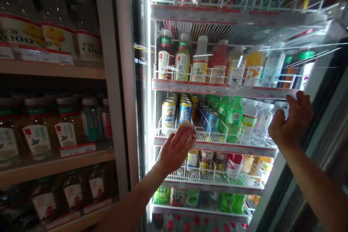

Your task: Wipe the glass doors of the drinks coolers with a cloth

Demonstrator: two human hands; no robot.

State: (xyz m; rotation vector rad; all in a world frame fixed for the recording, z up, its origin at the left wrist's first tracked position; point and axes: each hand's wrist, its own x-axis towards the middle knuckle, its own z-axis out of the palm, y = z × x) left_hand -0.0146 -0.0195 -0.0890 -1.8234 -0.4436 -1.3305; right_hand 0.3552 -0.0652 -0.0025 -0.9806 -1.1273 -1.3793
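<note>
My left hand [178,148] is closed on a pale, crumpled cloth [189,129], held in front of the glass door of a lit drinks fridge. Behind it are a blue can [185,111] and the rail of the third shelf [212,145]. At the right, my right hand [293,119] is raised by the door's frame [282,174], its fingers bent and apart, with nothing seen in it. Whether its fingertips touch the frame cannot be made out.
Bottles stand on the upper fridge shelf [190,87]; cans and green bottles [234,117] are below. To the left, beyond an upright post [122,79], a wooden shelf [54,68] carries large bottles [58,25]. The fridge's bright light strip [149,79] runs down its left edge.
</note>
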